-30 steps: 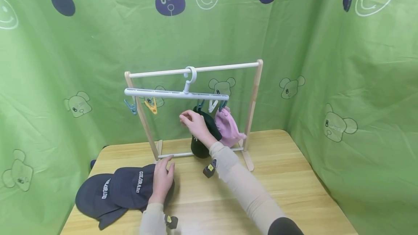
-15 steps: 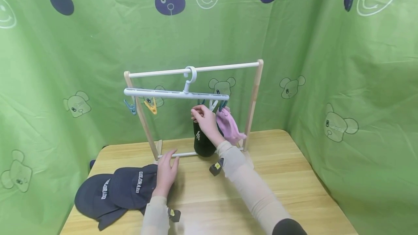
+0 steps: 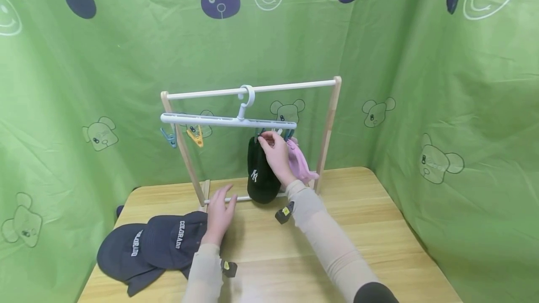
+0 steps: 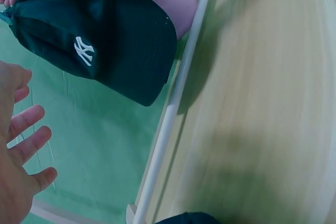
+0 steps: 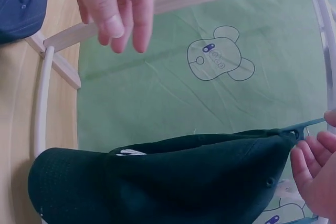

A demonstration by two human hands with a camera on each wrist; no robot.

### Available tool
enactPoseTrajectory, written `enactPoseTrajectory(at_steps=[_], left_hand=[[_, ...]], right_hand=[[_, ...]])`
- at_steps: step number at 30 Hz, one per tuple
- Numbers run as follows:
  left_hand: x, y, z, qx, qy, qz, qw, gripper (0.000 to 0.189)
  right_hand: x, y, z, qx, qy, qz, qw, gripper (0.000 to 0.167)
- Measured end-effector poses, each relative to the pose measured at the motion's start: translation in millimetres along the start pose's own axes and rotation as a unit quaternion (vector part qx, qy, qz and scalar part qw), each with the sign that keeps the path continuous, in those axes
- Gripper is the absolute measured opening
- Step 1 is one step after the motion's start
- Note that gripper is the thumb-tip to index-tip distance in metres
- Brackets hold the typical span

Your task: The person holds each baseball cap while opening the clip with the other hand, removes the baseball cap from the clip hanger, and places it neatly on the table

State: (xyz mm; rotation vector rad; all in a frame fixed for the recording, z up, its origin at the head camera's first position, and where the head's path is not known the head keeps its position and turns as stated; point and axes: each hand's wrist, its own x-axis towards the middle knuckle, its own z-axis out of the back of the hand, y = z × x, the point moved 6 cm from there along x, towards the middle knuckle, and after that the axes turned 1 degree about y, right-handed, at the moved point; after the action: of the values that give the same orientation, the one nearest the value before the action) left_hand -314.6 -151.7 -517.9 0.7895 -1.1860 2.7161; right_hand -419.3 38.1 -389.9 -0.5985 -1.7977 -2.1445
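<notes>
A dark green baseball cap (image 3: 262,176) with a white NY logo hangs brim down from a teal clip (image 5: 300,129) on the light blue hanger (image 3: 202,119). At the cap's top edge, my right hand (image 3: 277,153) pinches the clip between thumb and curled fingers; its grip is partly cut off in the right wrist view. My left hand (image 3: 220,214) hovers in front of the rack's lower left, fingers apart and holding nothing. Beside it, overlapping navy caps (image 3: 162,242) lettered COLORADO lie on the table. A pink cap (image 3: 298,162) hangs behind the right hand.
The hanger hooks over the top bar of a wooden rack (image 3: 330,125). A blue clip (image 3: 169,138) and a yellow clip (image 3: 195,137) dangle from its left half. Green printed curtains (image 3: 126,60) surround the wooden table (image 3: 358,219).
My right hand has moved right and up from the green cap's left side to its clip, and the cap has turned its logo forward. The left hand has shifted slightly right and away from me.
</notes>
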Motion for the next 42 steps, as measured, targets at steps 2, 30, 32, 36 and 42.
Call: enactPoseTrajectory(at_steps=[2, 30, 32, 36, 42], left_hand=[[2.1, -1.6, -1.3, -0.006, 0.006, 0.004, 1.0000, 0.036], [27.3, -26.3, -11.9, -0.036, 0.020, 0.002, 0.9991, 0.043], [28.8, -28.0, -12.8, -0.035, 0.019, -0.002, 0.9992, 0.042], [32.2, -31.8, -15.1, -0.035, 0.018, -0.012, 0.9991, 0.041], [37.0, -36.8, -20.6, -0.044, 0.025, -0.015, 0.9986, 0.043]], right_hand=[[-0.7, 0.3, 1.8, -0.008, -0.010, 0.002, 0.9999, 0.025], [11.9, -10.5, -5.3, -0.029, 0.079, -0.061, 0.9945, 0.047], [11.7, -10.5, -5.9, -0.024, 0.081, -0.060, 0.9946, 0.047], [11.1, -13.0, -8.0, -0.031, 0.085, -0.062, 0.9940, 0.048], [9.1, -15.7, -10.2, -0.039, 0.088, -0.075, 0.9925, 0.050]])
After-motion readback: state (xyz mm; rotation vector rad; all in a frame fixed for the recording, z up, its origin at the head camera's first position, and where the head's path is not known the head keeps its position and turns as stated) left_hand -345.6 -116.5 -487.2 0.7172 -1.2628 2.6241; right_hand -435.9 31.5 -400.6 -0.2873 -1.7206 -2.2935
